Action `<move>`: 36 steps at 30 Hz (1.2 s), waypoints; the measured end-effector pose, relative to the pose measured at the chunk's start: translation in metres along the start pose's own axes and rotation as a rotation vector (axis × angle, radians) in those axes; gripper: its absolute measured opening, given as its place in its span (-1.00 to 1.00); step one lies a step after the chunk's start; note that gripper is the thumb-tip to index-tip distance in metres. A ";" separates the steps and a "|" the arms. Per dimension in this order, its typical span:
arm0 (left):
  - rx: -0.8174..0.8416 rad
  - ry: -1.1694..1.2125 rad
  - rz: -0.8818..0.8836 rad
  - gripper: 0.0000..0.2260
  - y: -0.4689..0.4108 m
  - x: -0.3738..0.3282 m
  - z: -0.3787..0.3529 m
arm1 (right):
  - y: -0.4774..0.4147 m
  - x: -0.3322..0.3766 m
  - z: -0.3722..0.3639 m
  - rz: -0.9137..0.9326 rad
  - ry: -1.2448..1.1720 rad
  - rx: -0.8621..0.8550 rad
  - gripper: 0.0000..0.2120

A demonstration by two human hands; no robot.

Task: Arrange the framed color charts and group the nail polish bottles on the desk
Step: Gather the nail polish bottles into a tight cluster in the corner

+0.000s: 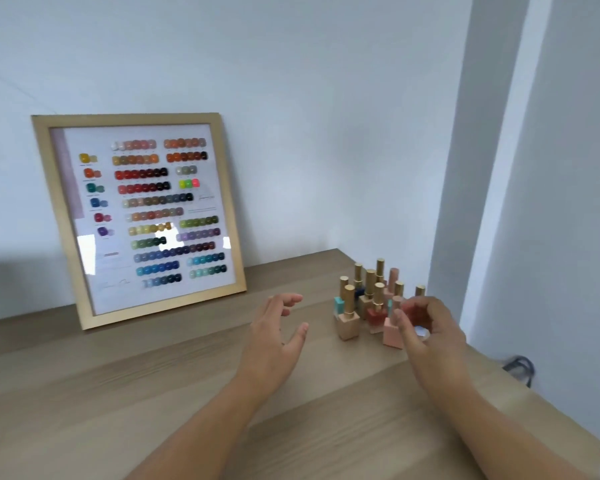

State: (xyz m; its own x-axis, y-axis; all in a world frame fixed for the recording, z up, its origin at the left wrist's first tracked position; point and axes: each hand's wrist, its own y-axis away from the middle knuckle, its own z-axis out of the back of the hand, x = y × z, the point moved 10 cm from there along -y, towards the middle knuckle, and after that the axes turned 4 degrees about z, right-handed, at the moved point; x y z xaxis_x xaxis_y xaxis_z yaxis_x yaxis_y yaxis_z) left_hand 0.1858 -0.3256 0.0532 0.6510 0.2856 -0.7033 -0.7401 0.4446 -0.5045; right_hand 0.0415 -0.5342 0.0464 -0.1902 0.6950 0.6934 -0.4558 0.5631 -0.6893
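Note:
A gold-framed color chart (139,216) leans upright against the wall at the back left of the wooden desk (153,393). Several nail polish bottles (371,299) with gold caps stand bunched together near the desk's back right corner. My left hand (278,334) hovers to the left of the bottles, fingers apart and curled, holding nothing. My right hand (426,327) is at the right side of the cluster, fingers curled and apart, close to a pink bottle (392,332); it hides part of the bottles behind it.
The desk ends at a wall corner on the right. A dark cable (520,367) hangs beyond the right edge. A small pale round object (420,331) lies under my right hand.

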 end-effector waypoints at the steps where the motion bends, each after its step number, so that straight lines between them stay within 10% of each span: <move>1: 0.020 0.000 -0.013 -0.68 -0.007 -0.007 -0.009 | -0.006 -0.007 0.013 -0.019 0.012 -0.021 -0.79; 19: 0.550 -0.173 0.113 -0.80 -0.145 -0.017 -0.127 | -0.080 -0.058 0.010 -0.072 0.194 0.445 -0.85; 36: 0.325 -0.194 0.040 -0.91 -0.188 -0.027 -0.120 | -0.158 -0.046 0.021 -0.057 0.225 0.448 -0.92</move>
State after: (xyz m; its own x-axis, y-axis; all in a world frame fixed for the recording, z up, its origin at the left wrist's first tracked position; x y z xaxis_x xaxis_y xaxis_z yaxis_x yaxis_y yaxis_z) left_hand 0.2872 -0.5184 0.1067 0.6657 0.4500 -0.5952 -0.6937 0.6672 -0.2713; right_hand 0.1036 -0.6647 0.1282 0.0155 0.7757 0.6310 -0.7977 0.3901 -0.4599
